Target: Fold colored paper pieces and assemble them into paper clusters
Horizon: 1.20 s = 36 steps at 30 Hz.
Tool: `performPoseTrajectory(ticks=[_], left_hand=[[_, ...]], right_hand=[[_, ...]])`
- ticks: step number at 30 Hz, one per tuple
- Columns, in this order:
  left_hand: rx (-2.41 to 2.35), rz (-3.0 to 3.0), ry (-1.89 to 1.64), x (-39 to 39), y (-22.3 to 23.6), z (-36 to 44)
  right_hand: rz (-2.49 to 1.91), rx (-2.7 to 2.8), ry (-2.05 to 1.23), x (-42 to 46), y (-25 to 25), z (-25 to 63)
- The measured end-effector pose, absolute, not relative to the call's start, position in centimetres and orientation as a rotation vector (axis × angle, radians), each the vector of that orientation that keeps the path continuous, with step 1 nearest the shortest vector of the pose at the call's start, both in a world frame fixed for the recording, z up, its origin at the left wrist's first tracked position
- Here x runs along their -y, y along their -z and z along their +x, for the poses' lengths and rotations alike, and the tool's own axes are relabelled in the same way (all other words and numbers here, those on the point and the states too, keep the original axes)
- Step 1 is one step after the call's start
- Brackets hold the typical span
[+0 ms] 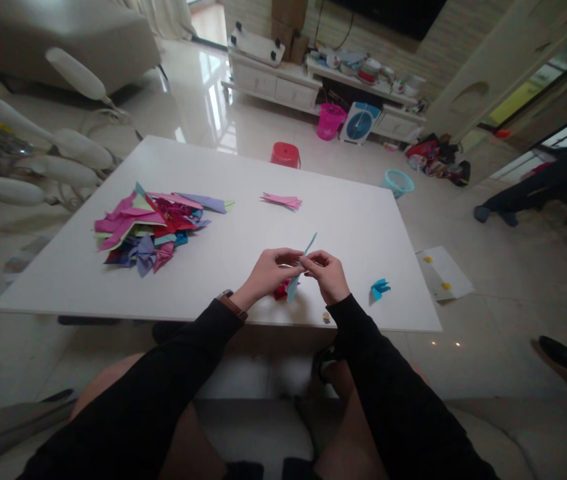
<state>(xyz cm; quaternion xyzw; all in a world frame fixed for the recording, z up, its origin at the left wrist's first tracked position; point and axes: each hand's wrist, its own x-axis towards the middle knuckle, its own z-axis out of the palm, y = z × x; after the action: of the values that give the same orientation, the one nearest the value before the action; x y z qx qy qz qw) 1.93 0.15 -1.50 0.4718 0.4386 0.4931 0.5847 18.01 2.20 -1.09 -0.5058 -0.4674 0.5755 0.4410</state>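
Note:
Above the near part of the white table (pixel 213 280), my left hand (pixel 274 272) and my right hand (pixel 327 272) meet at a light-blue folded paper (pixel 292 288). Fingers of both hands are closed on it in a pinch. One thin end of the paper points up and away between the fingertips, and a wider end hangs below my left fingers. Behind it on the table lies a red folded paper piece (pixel 281 291), partly hidden by my left hand. To the right of my right hand sits a blue folded paper piece (pixel 379 289).
A heap of colourful folded papers (pixel 133 227) covers the table's left side. Pink folded strips (pixel 282 201) lie farther back, and a tiny figure-like item (pixel 326 318) is at the near edge. A red stool or bin (pixel 285 155) stands beyond the table.

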Motion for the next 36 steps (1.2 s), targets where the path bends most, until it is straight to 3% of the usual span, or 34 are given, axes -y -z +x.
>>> performPoseTrajectory(ticks=[25, 36], left_hand=[[-1.037, 0.789, -1.112, -0.98, 1.83, 1.27], [-1.175, 0.998, -1.159, -1.04, 1.92, 1.01]], right_hand=[[-1.308, 1.110, -1.387, -2.71, 1.22, 18.63], [-1.287, 1.297, -1.337, -2.32, 0.45, 18.36]])
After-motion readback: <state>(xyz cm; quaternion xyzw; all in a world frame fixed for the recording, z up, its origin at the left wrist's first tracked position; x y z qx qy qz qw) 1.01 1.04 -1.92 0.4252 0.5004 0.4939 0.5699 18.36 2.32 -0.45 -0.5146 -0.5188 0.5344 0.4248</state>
